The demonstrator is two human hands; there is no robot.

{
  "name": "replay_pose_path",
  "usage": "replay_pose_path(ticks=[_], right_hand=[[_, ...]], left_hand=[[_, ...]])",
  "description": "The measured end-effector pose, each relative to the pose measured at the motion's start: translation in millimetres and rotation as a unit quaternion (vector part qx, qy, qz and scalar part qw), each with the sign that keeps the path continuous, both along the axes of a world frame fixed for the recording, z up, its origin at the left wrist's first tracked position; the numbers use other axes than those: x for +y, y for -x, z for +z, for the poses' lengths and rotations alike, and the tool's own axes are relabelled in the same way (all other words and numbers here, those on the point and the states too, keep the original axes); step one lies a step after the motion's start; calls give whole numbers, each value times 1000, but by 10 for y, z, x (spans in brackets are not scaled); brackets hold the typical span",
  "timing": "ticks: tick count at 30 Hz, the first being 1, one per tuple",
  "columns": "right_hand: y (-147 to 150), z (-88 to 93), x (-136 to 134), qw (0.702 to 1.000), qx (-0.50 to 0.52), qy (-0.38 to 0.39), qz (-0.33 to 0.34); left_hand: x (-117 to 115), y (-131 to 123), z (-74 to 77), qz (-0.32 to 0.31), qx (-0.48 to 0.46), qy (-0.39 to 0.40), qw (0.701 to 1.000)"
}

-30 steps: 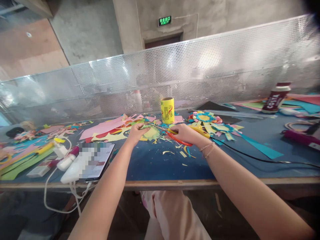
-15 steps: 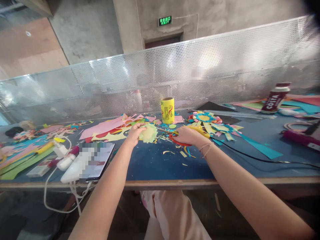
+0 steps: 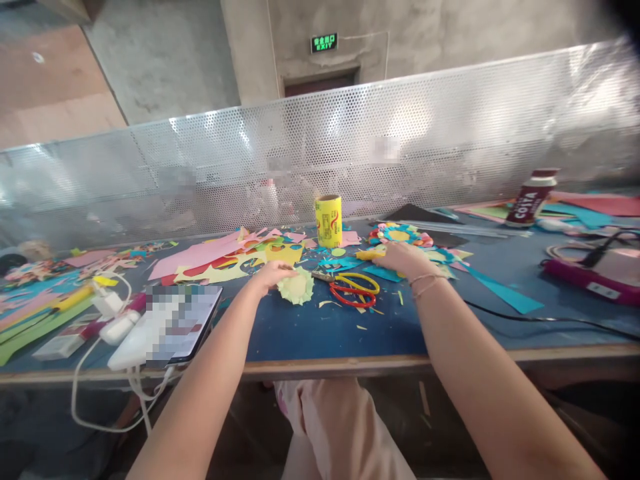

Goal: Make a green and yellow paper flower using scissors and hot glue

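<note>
One pale green paper flower (image 3: pixel 296 287), ruffled around a round center, is held in the fingers of the left hand (image 3: pixel 269 277) at a desk (image 3: pixel 330 340), beside one pair of scissors (image 3: pixel 334 285). The right hand (image 3: pixel 406 259) grips one yellow glue gun (image 3: pixel 370 255). One bottle (image 3: pixel 532 200) reads "COSTA," one sign (image 3: pixel 324 43) "EXIT."

Scissors (image 3: pixel 334 287) on table (image 3: pixel 320 340), right of paper rosette (image 3: pixel 296 288), tube (image 3: pixel 328 223) behind.
</note>
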State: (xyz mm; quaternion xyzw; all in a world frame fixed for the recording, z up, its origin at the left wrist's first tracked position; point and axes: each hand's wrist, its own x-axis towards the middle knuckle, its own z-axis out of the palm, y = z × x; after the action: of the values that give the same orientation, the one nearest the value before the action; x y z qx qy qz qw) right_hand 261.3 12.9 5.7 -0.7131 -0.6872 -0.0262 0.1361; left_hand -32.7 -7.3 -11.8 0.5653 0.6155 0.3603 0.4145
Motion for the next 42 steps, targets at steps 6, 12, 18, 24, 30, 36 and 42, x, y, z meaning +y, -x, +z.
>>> replay_pose_path(ticks=[6,12,18,24,30,36,42], right_hand=[[-144,-207,154,998,-23,24,-55],[-213,-305,308,995,6,90,-40],[-220,-324,323,999,27,21,-1],[-107,-136,137,996,90,-21,-5],[188,31,-26,989,97,-112,10],[440,30,-129,976,91,-185,74],[566,-8,-186,975,7,-191,116]], left_hand=[[39,24,-57,-78,92,-91,988],[39,33,-45,-67,96,-96,988],[75,74,-61,-6,21,-102,995],[107,83,-58,56,-103,-106,987],[78,36,-13,53,-214,-68,973],[19,-16,49,58,-260,-47,963],[59,-34,12,44,-283,-52,957]])
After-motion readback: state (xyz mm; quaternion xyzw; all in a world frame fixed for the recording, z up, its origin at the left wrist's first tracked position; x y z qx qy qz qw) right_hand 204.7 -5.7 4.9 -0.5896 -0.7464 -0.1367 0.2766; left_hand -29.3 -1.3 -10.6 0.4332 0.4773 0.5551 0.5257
